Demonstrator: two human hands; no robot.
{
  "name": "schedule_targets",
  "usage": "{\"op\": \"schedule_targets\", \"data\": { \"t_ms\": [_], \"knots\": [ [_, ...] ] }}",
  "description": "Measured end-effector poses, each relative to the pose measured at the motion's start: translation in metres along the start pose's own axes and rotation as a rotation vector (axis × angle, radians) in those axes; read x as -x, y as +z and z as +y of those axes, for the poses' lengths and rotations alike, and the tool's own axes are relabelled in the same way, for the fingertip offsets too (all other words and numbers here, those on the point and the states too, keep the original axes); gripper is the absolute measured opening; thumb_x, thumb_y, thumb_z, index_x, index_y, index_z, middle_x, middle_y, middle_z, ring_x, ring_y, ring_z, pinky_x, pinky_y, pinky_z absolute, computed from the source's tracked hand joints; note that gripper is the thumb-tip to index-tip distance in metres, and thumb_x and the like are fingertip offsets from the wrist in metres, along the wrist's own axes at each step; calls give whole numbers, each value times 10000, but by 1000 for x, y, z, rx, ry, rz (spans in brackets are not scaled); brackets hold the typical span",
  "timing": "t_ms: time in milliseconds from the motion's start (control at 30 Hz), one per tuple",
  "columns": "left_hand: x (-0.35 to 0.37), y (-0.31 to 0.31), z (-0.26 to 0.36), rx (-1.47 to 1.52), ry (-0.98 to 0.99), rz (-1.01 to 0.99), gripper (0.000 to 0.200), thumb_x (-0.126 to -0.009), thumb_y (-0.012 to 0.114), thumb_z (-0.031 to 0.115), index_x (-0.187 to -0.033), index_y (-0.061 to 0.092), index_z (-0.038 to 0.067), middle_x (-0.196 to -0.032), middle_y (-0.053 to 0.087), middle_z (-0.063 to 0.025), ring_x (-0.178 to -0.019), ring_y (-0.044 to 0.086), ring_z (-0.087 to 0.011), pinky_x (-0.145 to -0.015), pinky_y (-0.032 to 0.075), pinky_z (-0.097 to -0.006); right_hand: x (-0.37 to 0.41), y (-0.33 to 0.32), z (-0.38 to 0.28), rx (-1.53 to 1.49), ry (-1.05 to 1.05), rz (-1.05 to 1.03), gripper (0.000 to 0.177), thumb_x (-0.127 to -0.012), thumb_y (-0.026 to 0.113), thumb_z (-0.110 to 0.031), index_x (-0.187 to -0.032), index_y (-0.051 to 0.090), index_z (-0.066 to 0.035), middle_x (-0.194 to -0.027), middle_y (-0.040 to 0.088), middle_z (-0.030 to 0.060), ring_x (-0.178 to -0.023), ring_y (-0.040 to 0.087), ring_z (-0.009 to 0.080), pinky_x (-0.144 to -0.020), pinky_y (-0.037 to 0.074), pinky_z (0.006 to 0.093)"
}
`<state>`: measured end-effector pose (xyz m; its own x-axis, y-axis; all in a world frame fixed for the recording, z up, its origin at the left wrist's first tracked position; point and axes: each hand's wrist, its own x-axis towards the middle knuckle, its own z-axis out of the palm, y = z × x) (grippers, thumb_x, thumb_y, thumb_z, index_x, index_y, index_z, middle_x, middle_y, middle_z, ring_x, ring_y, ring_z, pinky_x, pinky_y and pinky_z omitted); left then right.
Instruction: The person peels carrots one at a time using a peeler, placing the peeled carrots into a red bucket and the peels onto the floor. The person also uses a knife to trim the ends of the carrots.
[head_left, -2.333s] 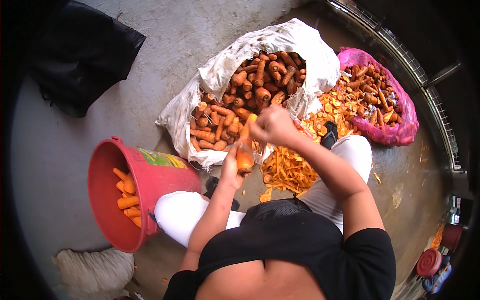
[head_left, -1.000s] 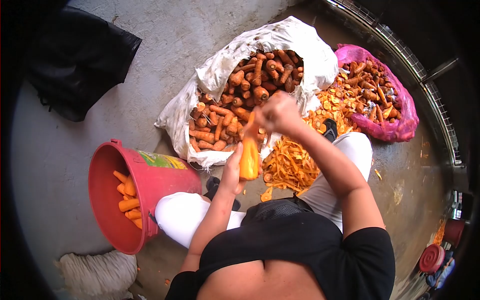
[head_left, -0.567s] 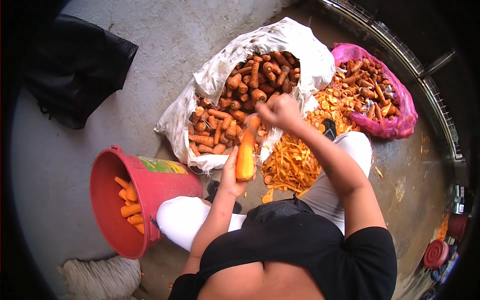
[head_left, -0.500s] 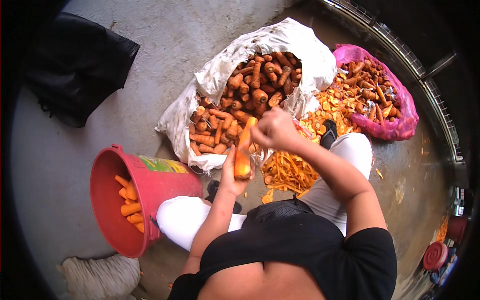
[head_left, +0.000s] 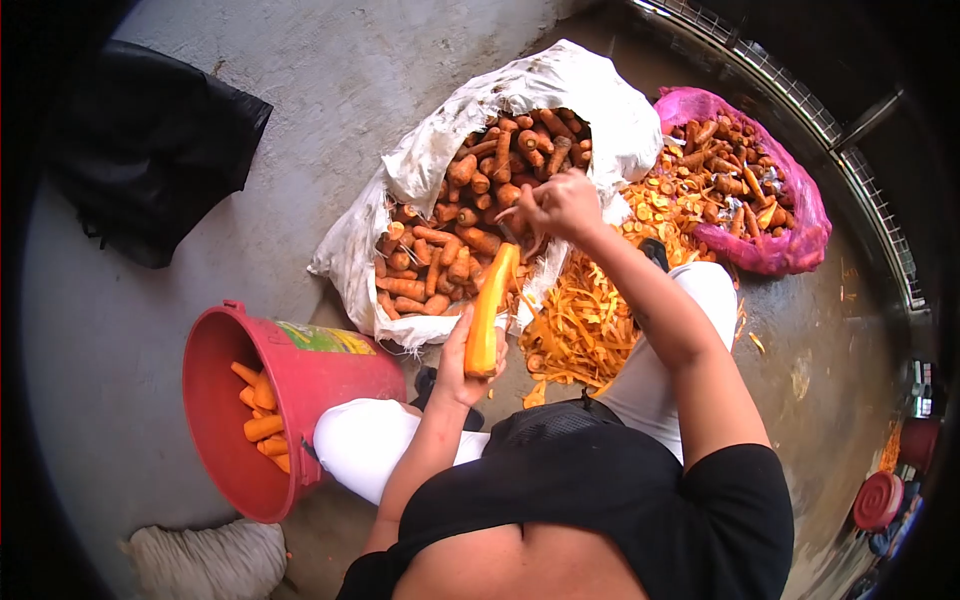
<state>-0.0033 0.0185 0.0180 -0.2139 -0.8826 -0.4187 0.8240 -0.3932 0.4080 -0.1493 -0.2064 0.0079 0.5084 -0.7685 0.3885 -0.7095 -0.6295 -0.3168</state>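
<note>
My left hand [head_left: 462, 362] grips the thick end of a long, bright orange peeled carrot [head_left: 488, 306], which points up and away from me. My right hand [head_left: 556, 203] is raised just past the carrot's tip, fingers closed around a small peeler that is mostly hidden. Right behind both hands lies an open white sack [head_left: 420, 165] full of unpeeled carrots. A heap of orange peel strips [head_left: 578, 325] lies on the floor under my right forearm.
A red bucket [head_left: 300, 372] with several peeled carrots stands by my left knee. A pink mesh bag [head_left: 790, 250] of carrots and scraps sits at the far right. Black cloth [head_left: 150, 140] lies far left, a white bundle [head_left: 200, 560] near left. Concrete floor all around.
My right hand has drawn up and away along the carrot, from its middle to beyond its tip. My left hand has kept its hold on the carrot.
</note>
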Motion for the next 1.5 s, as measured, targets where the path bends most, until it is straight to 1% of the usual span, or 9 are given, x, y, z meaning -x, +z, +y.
{"op": "schedule_targets", "data": {
  "t_ms": [33, 133, 267, 467, 700, 1067, 1200, 1333, 1500],
  "knots": [
    [0, 2, 1, 12, 11, -45, 412, -1006, 301, 433, -1091, 525, 97, -580, 435, -83, -443, 426, -154, -358, 370, -237, -1, 19, 31, 181, -98, 80, 476, -901, 484, -321, -482, 621, -142, -436, 536, 7, -436, 529, 181, -676, 483, 314],
    [-1, -4, 9, 58, 12, -195, 458, -1002, 290, 467, -1155, 499, 89, -621, 438, -81, -488, 449, -156, -394, 387, -241, 1, 28, 57, 133, 490, -18, 501, -891, 448, -436, -558, 677, -139, -506, 601, 50, -478, 589, 210, -596, 493, 340],
    [-4, 0, 8, 132, 18, -188, 549, -983, 321, 515, -1339, 374, 100, -701, 445, -61, -562, 471, -142, -447, 418, -238, 1, -5, 24, -342, 581, -48, 458, -882, 495, -430, -581, 695, -150, -467, 586, 21, -432, 568, 144, -459, 453, 300],
    [-13, -5, 2, 26, 27, 134, 499, -947, 433, 516, -1218, 489, 100, -819, 528, -70, -616, 507, -179, -478, 429, -281, 35, -29, -63, -407, -280, 133, 391, -829, 585, -229, -449, 567, -144, -423, 503, 0, -409, 454, 142, -477, 350, 309],
    [-14, -11, 0, 19, 24, -45, 458, -966, 379, 513, -1095, 547, 108, -780, 575, -64, -638, 558, -165, -497, 458, -272, 49, -30, -87, -449, -511, 159, 421, -807, 600, -196, -412, 468, -135, -430, 479, -7, -432, 440, 165, -506, 343, 322],
    [-1, 10, 2, 113, -94, -230, 583, -1000, 298, 472, -1408, 298, 56, -659, 416, -60, -541, 440, -139, -415, 393, -237, -2, 4, 52, 342, 210, 102, 521, -943, 427, -335, -475, 563, -153, -429, 512, 3, -428, 481, 139, -639, 438, 339],
    [-8, 2, -1, 151, -34, -12, 540, -993, 334, 464, -1377, 353, 86, -715, 451, -55, -637, 496, -154, -557, 464, -271, -2, -27, 2, -73, 332, -65, 527, -930, 432, -354, -478, 592, -134, -424, 513, 40, -419, 496, 173, -642, 445, 361],
    [-13, -5, -1, 130, -39, 171, 476, -962, 414, 480, -1217, 506, 88, -914, 583, -95, -768, 575, -200, -687, 490, -314, 28, -41, -60, -264, -266, 233, 417, -834, 572, -271, -438, 583, -138, -392, 465, 41, -407, 465, 183, -556, 404, 344],
    [-11, -11, -1, 210, -24, 144, 417, -918, 527, 475, -1110, 576, 109, -977, 627, -43, -848, 602, -198, -782, 494, -327, 53, -38, -90, -364, -486, 56, 363, -766, 607, -215, -425, 529, -119, -462, 537, 32, -468, 506, 210, -544, 389, 331]
  ]
}}
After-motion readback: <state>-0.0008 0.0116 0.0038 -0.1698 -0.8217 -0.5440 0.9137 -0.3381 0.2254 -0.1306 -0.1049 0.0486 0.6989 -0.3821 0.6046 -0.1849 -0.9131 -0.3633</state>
